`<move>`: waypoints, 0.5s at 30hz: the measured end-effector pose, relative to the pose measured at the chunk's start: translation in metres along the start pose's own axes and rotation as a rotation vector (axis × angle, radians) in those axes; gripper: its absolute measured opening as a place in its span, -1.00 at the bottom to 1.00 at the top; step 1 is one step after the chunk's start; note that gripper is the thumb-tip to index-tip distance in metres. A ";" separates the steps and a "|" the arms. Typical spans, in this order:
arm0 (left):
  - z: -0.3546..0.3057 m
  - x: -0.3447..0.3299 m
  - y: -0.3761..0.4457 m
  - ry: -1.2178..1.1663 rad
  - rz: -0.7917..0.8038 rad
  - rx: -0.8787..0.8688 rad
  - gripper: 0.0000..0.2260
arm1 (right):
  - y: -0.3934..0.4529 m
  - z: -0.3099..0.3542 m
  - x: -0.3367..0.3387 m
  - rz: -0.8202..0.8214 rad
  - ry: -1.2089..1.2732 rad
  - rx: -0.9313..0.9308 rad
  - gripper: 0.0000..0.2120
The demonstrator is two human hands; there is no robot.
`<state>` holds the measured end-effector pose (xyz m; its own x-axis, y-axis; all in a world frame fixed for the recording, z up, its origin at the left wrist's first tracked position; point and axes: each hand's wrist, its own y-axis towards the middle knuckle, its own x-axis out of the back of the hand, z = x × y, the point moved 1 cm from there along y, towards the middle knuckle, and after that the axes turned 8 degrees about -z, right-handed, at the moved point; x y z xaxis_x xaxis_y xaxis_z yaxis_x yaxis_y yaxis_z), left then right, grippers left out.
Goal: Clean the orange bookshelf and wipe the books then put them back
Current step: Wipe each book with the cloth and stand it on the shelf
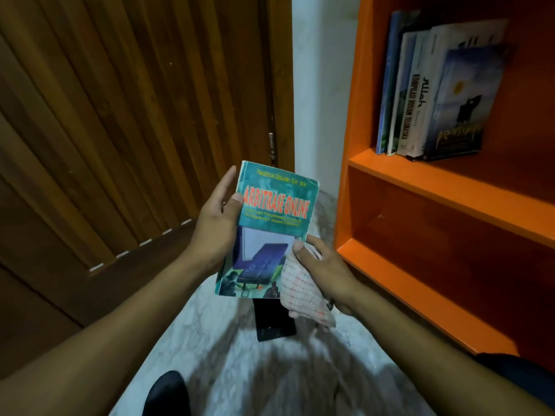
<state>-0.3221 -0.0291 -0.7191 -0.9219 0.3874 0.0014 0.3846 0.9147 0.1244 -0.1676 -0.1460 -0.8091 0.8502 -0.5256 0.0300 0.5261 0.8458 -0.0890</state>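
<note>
The left hand (216, 223) grips the teal book (270, 223) by its left edge while the right hand (322, 265), just below-right, pinches a checked cloth (300, 291) against the cover's lower corner, the orange bookshelf (420, 187) beyond it.

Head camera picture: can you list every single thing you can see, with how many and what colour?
Teal paperback book: one, teal with red title, held in front of the person.
White checked cloth: one, white with red lines, against the book's lower right corner.
Orange bookshelf: one, orange, right.
Standing books: about five, blue and white, upper shelf.
Brown slatted wooden door: one, left.
Black flat object: one, on the marble floor.
Left hand: holds the book.
Right hand: grips the cloth.
</note>
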 end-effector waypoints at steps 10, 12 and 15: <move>-0.029 -0.030 0.000 0.296 0.226 0.034 -0.71 | 0.006 0.043 0.056 -0.126 0.161 0.098 -0.68; -0.039 -0.036 -0.001 0.422 0.262 0.016 -0.79 | 0.004 0.055 0.069 -0.173 0.151 0.123 -0.59; -0.058 -0.057 0.001 0.416 0.273 -0.053 -0.88 | 0.002 0.081 0.092 -0.225 0.092 0.187 -0.56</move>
<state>-0.2725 -0.0571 -0.6617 -0.7325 0.5230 0.4357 0.6216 0.7749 0.1148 -0.0864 -0.1848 -0.7258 0.7110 -0.7003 -0.0630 0.7028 0.7051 0.0942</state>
